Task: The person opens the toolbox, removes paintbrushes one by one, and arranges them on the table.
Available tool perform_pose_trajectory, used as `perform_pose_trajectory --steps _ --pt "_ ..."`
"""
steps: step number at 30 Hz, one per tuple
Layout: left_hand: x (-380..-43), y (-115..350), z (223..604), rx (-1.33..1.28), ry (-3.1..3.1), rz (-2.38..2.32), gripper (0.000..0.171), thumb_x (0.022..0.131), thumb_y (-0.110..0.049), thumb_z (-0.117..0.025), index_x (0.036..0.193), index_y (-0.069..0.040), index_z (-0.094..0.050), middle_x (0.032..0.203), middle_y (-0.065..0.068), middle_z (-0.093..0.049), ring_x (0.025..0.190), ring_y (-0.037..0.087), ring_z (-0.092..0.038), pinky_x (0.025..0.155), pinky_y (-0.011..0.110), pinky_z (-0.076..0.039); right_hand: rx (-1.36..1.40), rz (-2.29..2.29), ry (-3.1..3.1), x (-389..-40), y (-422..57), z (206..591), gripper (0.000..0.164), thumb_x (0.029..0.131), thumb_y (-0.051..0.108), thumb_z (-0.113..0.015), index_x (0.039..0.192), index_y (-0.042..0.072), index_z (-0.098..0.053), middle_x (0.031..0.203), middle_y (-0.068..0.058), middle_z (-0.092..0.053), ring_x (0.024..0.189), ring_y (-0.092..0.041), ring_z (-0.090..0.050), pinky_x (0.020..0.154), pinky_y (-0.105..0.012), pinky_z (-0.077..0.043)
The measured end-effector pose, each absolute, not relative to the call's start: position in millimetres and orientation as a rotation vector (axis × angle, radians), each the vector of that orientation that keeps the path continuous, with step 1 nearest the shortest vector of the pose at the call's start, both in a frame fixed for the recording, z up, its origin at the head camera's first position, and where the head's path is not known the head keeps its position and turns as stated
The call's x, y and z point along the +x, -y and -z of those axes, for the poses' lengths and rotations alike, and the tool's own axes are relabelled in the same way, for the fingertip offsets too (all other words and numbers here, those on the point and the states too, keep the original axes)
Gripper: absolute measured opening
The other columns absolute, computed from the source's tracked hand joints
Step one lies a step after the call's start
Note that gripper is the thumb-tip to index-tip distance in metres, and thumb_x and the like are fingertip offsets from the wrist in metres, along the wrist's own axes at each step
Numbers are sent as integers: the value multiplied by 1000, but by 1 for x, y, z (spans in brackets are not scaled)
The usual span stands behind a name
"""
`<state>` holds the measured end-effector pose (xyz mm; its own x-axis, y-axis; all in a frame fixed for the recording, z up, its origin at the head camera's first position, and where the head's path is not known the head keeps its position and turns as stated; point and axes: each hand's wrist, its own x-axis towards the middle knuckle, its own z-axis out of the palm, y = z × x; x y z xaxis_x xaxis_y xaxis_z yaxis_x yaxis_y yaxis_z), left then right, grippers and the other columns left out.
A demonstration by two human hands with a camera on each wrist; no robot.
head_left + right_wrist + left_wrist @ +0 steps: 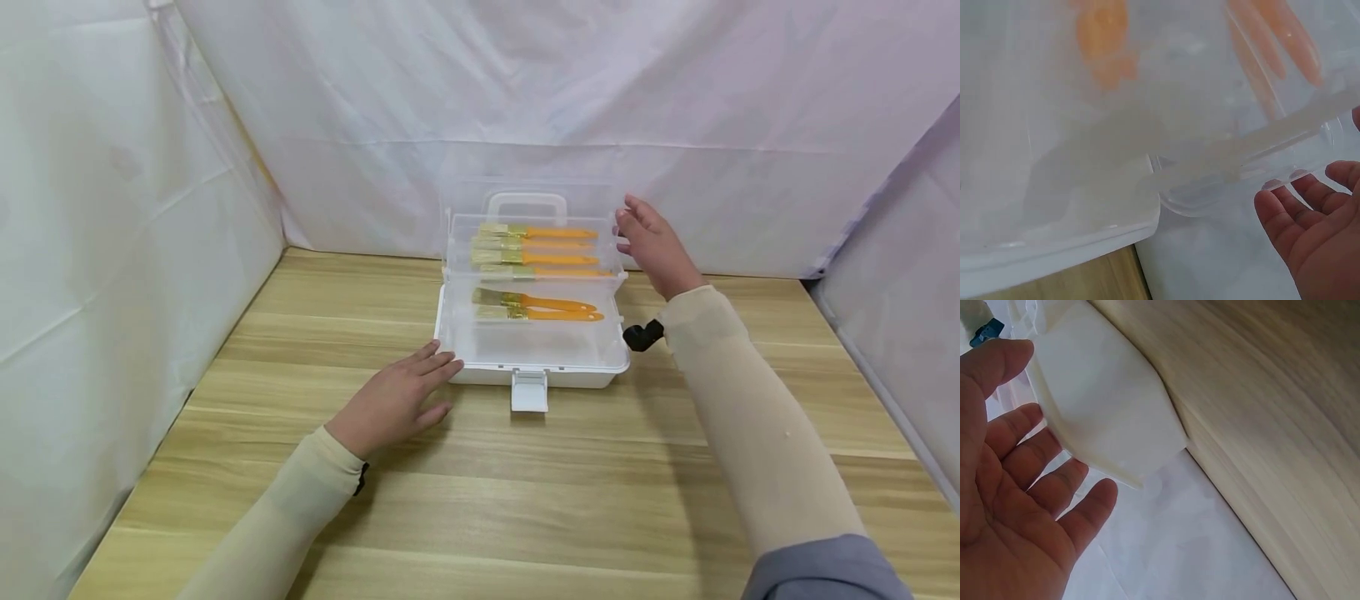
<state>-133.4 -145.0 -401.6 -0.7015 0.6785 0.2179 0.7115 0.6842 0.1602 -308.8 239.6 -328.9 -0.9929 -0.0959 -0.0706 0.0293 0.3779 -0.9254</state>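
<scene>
A storage box (532, 377) with a white base and a clear upper part stands open on the table, its white front latch (529, 392) hanging down. Several paintbrushes (561, 259) with orange handles and pale bristles lie in the raised clear part (459, 242), and two more paintbrushes (555, 316) lie lower, in the front section. My left hand (397, 396) has its fingers spread, with the fingertips at the box's front left corner. Beside the right edge of the raised clear part is my right hand (654, 246), its fingers relaxed and several fingertips overlapping that edge (1310, 140).
Behind the box hangs a white cloth (360, 183), with more cloth on the left (112, 250) and right (900, 275) sides. The wood-grain table (525, 500) extends in front of the box. A white handle (527, 198) shows at the back of the box.
</scene>
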Motion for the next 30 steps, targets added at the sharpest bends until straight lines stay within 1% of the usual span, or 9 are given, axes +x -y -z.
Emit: perform_pose_trajectory --steps 4,9,11,16,19,24,26,28,30 --pt "-134 144 402 -1150 2744 366 57 90 -25 -74 139 -2 -56 140 17 -55 138 36 -42 109 44 -38 -63 1662 -2499 -308 -240 334 78 101 57 -39 161 22 -4 164 -4 -19 146 -27 -25 116 -48 -26" --pt "-135 142 403 -1158 2749 352 57 90 -25 -73 140 -3 -56 141 16 -55 139 35 -41 110 43 -37 -53 1587 -2514 -306 -242 340 84 97 65 -38 161 24 -1 166 3 -6 151 -24 -11 118 -50 -18" --pt "-135 141 403 -1160 2753 349 58 90 -25 -73 140 -3 -55 141 16 -55 139 34 -41 110 43 -37 -49 1576 -2522 -305 -243 342 85 97 67 -37 161 24 0 166 4 -3 151 -23 -9 118 -50 -17" --pt "-136 139 403 -1163 2751 342 58 90 -26 -73 141 -4 -55 141 16 -55 139 34 -40 110 43 -37 -25 1589 -2533 -302 -247 343 82 98 65 -36 161 24 -3 166 1 -8 150 -25 -14 118 -50 -18" --pt "-136 138 404 -1164 2746 343 58 90 -26 -73 141 -4 -55 141 16 -55 139 34 -40 109 43 -38 18 1635 -2530 -295 -249 348 79 99 63 -37 161 23 -8 165 0 -16 148 -27 -20 117 -51 -22" --pt "-138 139 406 -1164 2745 341 59 91 -28 -72 142 -4 -54 142 15 -54 139 34 -40 109 44 -39 50 1722 -2544 -273 -256 359 73 103 57 -33 160 17 -14 160 -9 -26 143 -30 -31 112 -51 -32" --pt "-139 140 406 -1156 2758 347 59 91 -29 -71 142 -5 -54 142 15 -54 140 33 -40 108 44 -39 33 1742 -2539 -264 -260 363 70 104 53 -31 160 14 -15 158 -14 -29 141 -32 -34 111 -51 -33" --pt "-141 142 406 -1139 2779 377 58 91 -29 -71 142 -6 -54 142 14 -55 140 32 -39 108 44 -40 23 1723 -2529 -258 -263 366 68 105 52 -31 159 13 -16 157 -15 -30 139 -33 -36 109 -52 -34" --pt "-141 144 404 -1118 2798 418 57 91 -30 -72 141 -6 -56 141 13 -55 140 31 -39 106 45 -42 5 1692 -2509 -252 -265 370 65 106 47 -32 159 11 -18 156 -16 -32 137 -34 -38 108 -54 -35"
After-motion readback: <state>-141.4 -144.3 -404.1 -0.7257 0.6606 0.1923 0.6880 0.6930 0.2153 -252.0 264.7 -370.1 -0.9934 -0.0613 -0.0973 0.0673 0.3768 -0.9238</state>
